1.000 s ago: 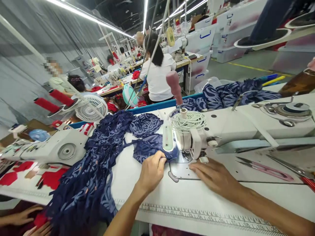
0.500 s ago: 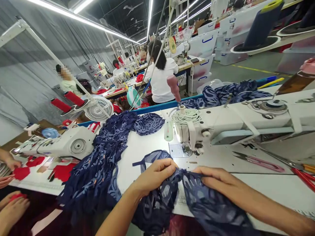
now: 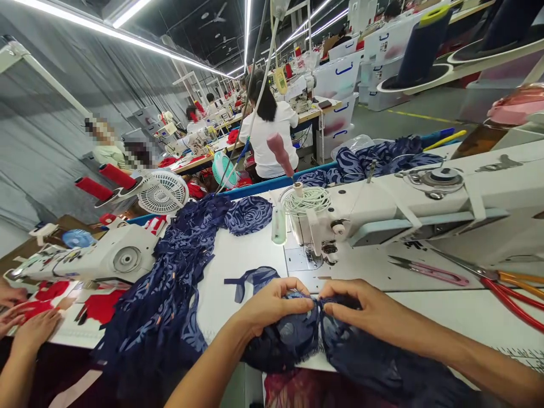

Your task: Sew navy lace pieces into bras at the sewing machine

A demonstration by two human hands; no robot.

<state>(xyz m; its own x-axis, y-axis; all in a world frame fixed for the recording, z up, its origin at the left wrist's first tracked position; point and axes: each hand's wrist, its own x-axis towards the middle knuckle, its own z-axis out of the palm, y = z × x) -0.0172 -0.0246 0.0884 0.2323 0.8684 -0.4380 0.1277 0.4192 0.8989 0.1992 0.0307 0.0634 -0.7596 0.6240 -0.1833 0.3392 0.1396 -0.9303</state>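
Observation:
My left hand (image 3: pixel 274 306) pinches the upper edge of a navy patterned mesh bra piece (image 3: pixel 293 337) near its narrow middle. Close beside it, my right hand (image 3: pixel 365 311) has thumb and fingers closed on the other half's edge. Both cup-like halves hang towards the table's front edge and my lap. A narrow navy strip (image 3: pixel 233 281) sticks out to the left past my left hand. Just behind my hands is the needle area of a white sewing machine (image 3: pixel 314 255), with no fabric under its foot.
A heap of navy patterned pieces (image 3: pixel 170 277) lies at left, with a cup-shaped piece (image 3: pixel 249 215) behind. Pink-handled thread snips (image 3: pixel 429 271) and red-handled scissors (image 3: pixel 501 292) lie right. Co-workers' hands (image 3: pixel 36 328) handle red fabric at far left.
My hands have drawn closer together at the middle of the bra piece, and my right fingers now pinch its edge. The view has shifted slightly. The co-worker's near hand moved up onto the table.

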